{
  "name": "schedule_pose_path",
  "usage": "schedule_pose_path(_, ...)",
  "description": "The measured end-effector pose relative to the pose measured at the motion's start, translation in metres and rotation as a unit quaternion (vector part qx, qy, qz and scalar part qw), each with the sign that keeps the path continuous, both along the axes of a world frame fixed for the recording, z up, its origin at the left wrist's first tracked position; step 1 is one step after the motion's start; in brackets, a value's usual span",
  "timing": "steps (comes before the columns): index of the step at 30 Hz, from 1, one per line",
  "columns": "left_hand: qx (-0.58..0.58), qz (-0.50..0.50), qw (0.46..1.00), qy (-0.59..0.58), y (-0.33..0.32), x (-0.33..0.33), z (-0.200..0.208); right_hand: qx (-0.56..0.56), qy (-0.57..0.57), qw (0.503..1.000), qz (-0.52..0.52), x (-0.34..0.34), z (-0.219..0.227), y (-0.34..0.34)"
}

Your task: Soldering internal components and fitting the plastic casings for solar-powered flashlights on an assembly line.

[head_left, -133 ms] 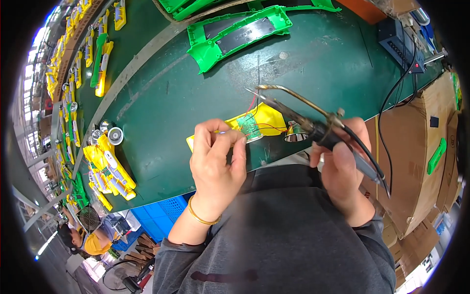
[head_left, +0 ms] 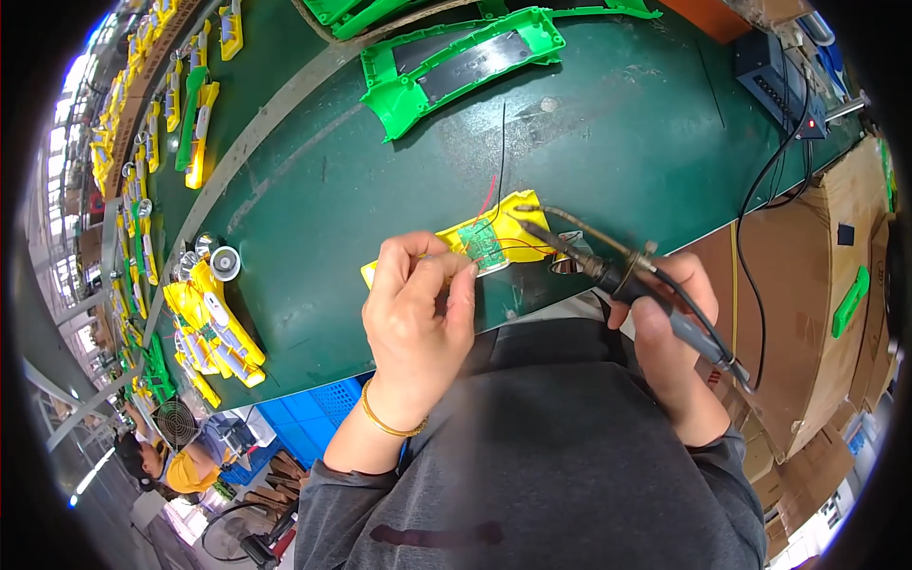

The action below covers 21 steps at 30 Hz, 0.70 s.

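Observation:
In my right hand is a soldering iron with a curved metal feed tube clamped along it. Its tip hangs over the wide end of a yellow plastic housing, just right of a green circuit board. Red and black wires rise from the board, and others run right to a shiny reflector cup, partly behind the iron. My left hand rests over the housing's left part, thumb and fingers pinched at the board's left edge. Whatever they pinch is too small to make out.
Green plastic housings lie at the back of the green table. Left stands a pile of yellow housings with batteries; more line the far left. A blue soldering station sits back right, beside cardboard boxes. Another person works at lower left.
The soldering iron has come down and nearer to me, its tip now lower over the yellow housing. My left hand has barely moved.

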<state>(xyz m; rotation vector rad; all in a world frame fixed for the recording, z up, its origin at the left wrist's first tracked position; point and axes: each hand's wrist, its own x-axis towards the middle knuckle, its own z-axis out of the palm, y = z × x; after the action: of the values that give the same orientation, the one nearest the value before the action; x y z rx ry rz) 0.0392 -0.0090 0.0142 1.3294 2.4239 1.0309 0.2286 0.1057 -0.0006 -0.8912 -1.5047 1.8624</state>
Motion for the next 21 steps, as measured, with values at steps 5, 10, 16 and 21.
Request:
schedule_pose_path(5,-0.003,0.019,1.0,-0.02,0.003,0.004,0.004,0.072,-0.068,0.992,0.076,0.008,-0.001,-0.002)
schedule_pose_path(10,0.005,0.023,1.0,-0.02,0.005,0.002,0.001,0.085,-0.095,0.987,0.099,-0.001,0.007,0.0)
schedule_pose_path(16,-0.003,0.027,0.999,-0.038,0.006,-0.001,0.002,0.141,-0.11,0.98,0.084,-0.009,0.009,0.001)
schedule_pose_path(21,-0.013,0.017,0.998,-0.053,0.005,-0.004,0.005,0.144,-0.121,0.979,0.084,-0.014,0.015,0.006)
